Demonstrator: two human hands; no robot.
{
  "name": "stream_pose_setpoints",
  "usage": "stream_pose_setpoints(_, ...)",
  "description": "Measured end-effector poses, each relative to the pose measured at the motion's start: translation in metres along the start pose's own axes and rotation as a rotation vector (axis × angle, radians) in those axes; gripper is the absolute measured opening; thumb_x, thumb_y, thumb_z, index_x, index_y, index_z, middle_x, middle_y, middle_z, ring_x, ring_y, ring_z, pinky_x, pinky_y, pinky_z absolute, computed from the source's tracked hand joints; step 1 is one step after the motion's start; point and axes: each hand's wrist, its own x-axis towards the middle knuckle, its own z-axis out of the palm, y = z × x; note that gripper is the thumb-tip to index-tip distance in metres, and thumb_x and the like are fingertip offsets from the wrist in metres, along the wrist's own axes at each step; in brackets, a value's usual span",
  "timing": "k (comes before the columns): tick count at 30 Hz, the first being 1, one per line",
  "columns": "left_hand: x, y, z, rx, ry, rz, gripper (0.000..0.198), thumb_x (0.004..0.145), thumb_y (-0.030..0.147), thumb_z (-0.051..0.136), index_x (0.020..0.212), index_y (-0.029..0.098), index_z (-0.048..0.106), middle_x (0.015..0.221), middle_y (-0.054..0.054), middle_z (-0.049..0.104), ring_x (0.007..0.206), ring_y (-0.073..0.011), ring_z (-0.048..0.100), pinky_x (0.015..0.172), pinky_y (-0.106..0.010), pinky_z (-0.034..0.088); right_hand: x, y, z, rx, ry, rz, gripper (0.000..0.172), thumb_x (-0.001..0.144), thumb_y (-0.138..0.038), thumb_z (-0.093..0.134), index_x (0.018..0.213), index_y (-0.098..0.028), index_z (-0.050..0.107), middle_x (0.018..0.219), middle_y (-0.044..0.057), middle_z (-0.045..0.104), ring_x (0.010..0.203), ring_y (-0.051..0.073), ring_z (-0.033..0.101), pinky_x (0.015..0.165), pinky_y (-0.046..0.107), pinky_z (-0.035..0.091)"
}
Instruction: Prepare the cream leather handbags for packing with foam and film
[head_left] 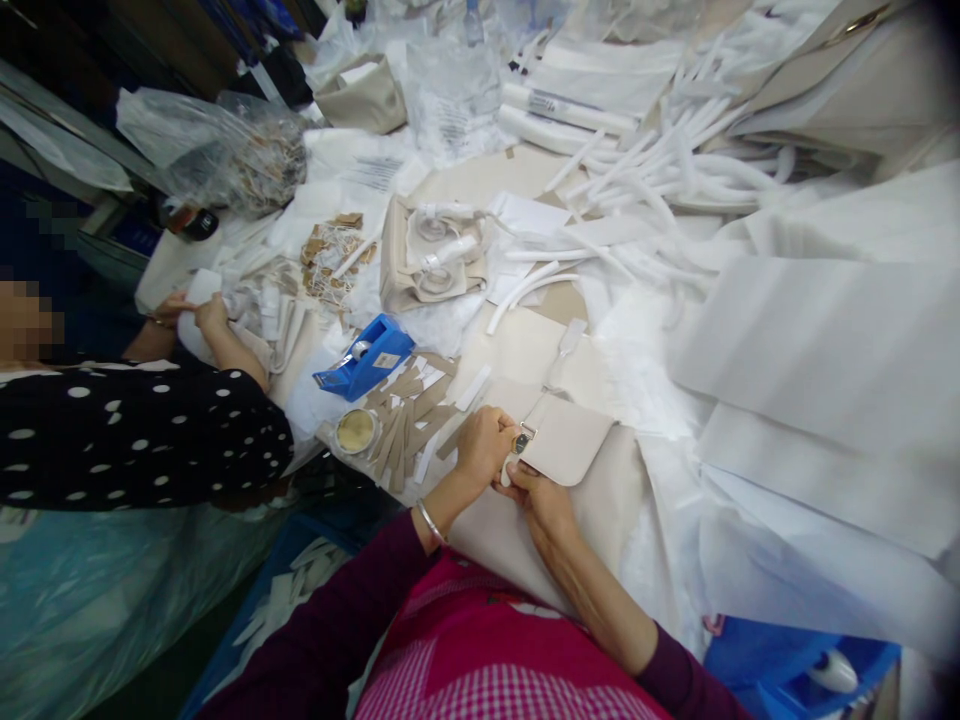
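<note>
Where left hand [484,445] and right hand [544,495] pinch the clasp [523,437] at the flap [574,440] edge, strips [405,415] crowding left, white sheets [810,350] right.

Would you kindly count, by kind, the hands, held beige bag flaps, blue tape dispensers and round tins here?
Wearer's hands: 2 (left hand, right hand)
Co-worker's hands: 2
Beige bag flap: 1
Blue tape dispenser: 1
Round tin: 1
Total: 7

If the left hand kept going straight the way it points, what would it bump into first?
Probably the little metal clasp on the cream bag flap. The left hand points straight at it, fingers curled close against it, with nothing in between. Depth is hard to judge here.
</note>
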Motion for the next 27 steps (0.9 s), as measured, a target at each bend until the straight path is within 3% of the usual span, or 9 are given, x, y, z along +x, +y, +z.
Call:
stream_pose_setpoints(6, -0.010, 0.009, 0.007, 0.218, 0.008, 0.030, 0.013, 0.085, 0.026, 0.053, 0.079, 0.019, 0.061, 0.089, -0.004, 0.065, 0.084, -0.0188, 0.060, 0.071, -0.029, 0.043, 0.009, 0.012, -0.005, -0.042, 0.051, -0.043, 0.046, 0.051, -0.015, 0.074, 0.097, -0.020, 0.069, 0.079, 0.001, 0.070, 0.066, 0.017, 0.059, 0.060, 0.031, 0.055)
stream_pose_setpoints(12, -0.012, 0.010, 0.016, 0.335, 0.000, 0.093, 0.013, 0.091, 0.024, 0.041, 0.093, 0.019, 0.053, 0.100, -0.007, 0.059, 0.090, -0.0187, 0.059, 0.075, -0.030, 0.043, 0.015, 0.019, -0.010, -0.061, 0.011, -0.088, 0.047, 0.056, -0.019, 0.069, 0.104, -0.019, 0.068, 0.089, 0.004, 0.072, 0.074, 0.021, 0.062, 0.063, 0.033, 0.054)
stream_pose_setpoints(20, -0.024, 0.001, 0.015, 0.052, 0.031, 0.262, 0.009, 0.090, 0.021, 0.042, 0.084, 0.021, 0.050, 0.094, -0.003, 0.057, 0.085, -0.0163, 0.055, 0.075, -0.028, 0.042, 0.011, 0.008, -0.003, -0.071, 0.071, -0.124, 0.044, 0.054, -0.020, 0.072, 0.098, -0.019, 0.071, 0.079, 0.002, 0.071, 0.070, 0.019, 0.060, 0.060, 0.029, 0.051)
stream_pose_setpoints(24, -0.019, -0.010, 0.011, -0.236, 0.090, 0.212, 0.014, 0.087, 0.015, 0.043, 0.079, 0.019, 0.054, 0.084, -0.002, 0.058, 0.084, -0.0147, 0.056, 0.078, -0.026, 0.043, 0.007, 0.004, 0.000, -0.051, 0.059, -0.050, 0.043, 0.051, -0.020, 0.076, 0.093, -0.021, 0.070, 0.081, 0.001, 0.071, 0.069, 0.018, 0.060, 0.057, 0.030, 0.052)
stream_pose_setpoints(27, -0.013, -0.017, 0.009, -0.301, 0.102, 0.152, 0.015, 0.083, 0.012, 0.045, 0.080, 0.018, 0.059, 0.083, -0.001, 0.059, 0.082, -0.0142, 0.056, 0.076, -0.026, 0.044, 0.006, 0.002, 0.002, -0.032, 0.051, -0.020, 0.038, 0.048, -0.020, 0.079, 0.085, -0.020, 0.070, 0.080, 0.002, 0.070, 0.067, 0.018, 0.060, 0.060, 0.033, 0.054)
